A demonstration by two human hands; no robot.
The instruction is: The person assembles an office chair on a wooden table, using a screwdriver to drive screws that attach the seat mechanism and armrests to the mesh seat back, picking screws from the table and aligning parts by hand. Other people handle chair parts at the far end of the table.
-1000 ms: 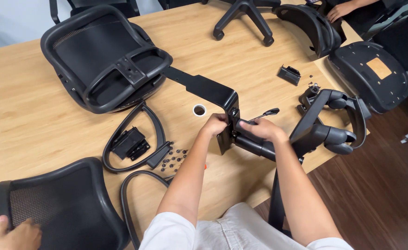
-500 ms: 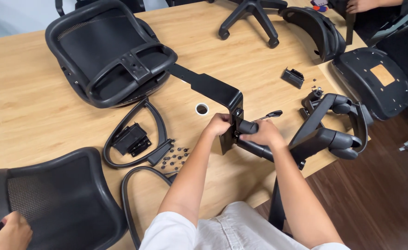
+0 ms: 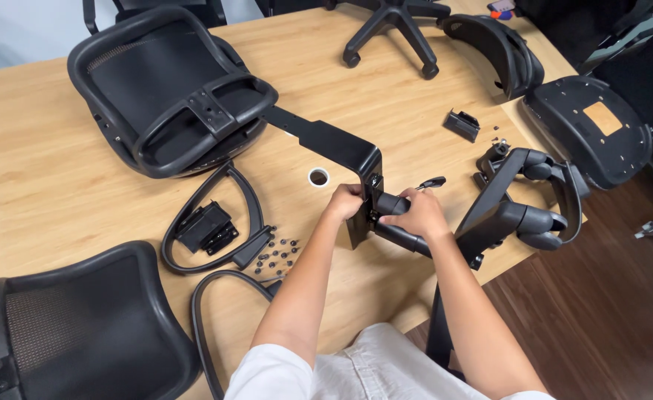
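Wooden surface [image 3: 37, 170] fills most of the view, dark floor off its right edge, chair parts spread all over. Both hands meet near the middle-right of the surface at a black metal bracket [image 3: 334, 144], an L-shaped arm that runs from the mesh backrest [image 3: 171, 96] at far left down and right to its bent end. Left hand [image 3: 343, 201] is clenched on that bent vertical end, gripping it from the left side. Right hand [image 3: 415, 215] is wrapped around a black cylindrical bar [image 3: 397, 235], just right of the bracket; bar's long axis runs from the bracket end toward the near right. So the joint between bracket and bar lies between the two hands, both touching their parts, neither clearly nearer. Armrest assembly [image 3: 522, 211] sits just right of the right hand. Small white ring [image 3: 318, 177] lies just left and far of the left hand. Pile of screws [image 3: 282, 252] lies near-left of the left forearm, beside a curved armrest loop [image 3: 208, 222]. Star wheel base [image 3: 389, 26] at far centre, seat pan [image 3: 589, 130] far right, another mesh back [image 3: 67, 326] near left.
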